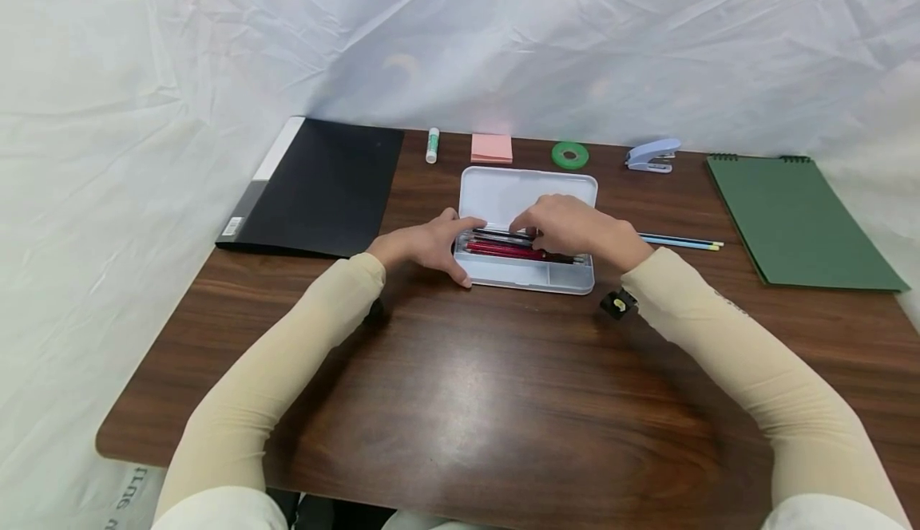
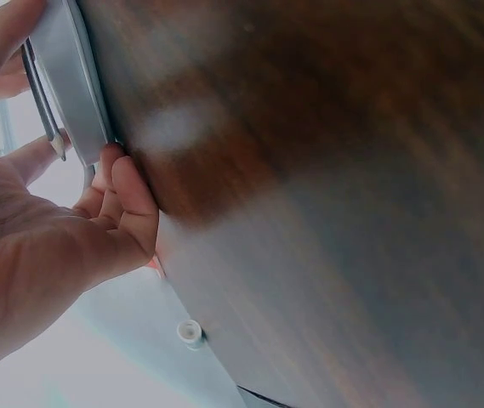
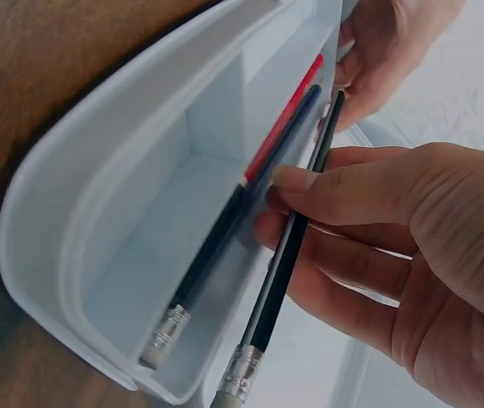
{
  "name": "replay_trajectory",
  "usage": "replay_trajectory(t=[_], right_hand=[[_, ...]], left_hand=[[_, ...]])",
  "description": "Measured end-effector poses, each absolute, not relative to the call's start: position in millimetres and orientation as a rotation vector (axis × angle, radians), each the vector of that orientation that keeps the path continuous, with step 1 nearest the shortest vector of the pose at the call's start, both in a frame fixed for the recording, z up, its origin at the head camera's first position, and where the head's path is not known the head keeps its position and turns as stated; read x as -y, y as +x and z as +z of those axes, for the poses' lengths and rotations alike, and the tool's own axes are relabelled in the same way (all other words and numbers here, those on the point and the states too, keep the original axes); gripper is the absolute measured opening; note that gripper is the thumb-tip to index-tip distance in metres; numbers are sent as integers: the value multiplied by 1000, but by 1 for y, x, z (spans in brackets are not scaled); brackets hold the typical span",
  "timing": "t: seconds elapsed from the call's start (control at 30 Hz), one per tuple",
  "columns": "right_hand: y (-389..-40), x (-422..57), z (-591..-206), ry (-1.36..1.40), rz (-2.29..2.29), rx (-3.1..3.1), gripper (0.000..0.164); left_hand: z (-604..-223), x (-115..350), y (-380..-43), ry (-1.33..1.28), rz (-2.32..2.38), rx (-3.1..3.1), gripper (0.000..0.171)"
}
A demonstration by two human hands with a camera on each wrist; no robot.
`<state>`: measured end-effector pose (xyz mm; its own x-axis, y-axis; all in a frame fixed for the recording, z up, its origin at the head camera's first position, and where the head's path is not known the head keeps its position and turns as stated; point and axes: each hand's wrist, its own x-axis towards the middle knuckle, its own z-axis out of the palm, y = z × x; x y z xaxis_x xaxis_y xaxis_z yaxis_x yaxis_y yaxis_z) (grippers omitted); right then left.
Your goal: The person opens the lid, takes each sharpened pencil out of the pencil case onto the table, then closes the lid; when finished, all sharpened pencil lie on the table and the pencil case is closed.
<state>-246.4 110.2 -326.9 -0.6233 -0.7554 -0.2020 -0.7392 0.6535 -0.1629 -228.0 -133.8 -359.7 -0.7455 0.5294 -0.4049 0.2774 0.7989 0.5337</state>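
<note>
**Open Case: Left Hand Braces, Right Hand Pinches**

From where I stand, the case lies open on the table, lid folded back to 12 o'clock, which gives full access to the contents.

- Left hand: grips the case at its 9 o'clock end, apparently to prevent sliding.
- Right hand: pinches a pencil between thumb and fingers over the case; this hold likely favours fine alignment.
- Pens: lie lengthwise inside, as the long shape seems to dictate.

Around the case: glue at 11 o'clock, notes at 12, tape at 1, stapler at 2. This back row presumably keeps the working area unobstructed.
</note>
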Motion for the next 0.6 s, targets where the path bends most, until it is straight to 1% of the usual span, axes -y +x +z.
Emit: replay_trajectory(t=[0.3,0.6], right_hand=[[-244,-124,-319,-1209,-64,-2627,35],[-238,-157,-313,-1145,-103,-2668,36]], left_hand=[[-359,134,-227,596,604,-2454,102],[-358,134,-227,601,616,-2439,102]])
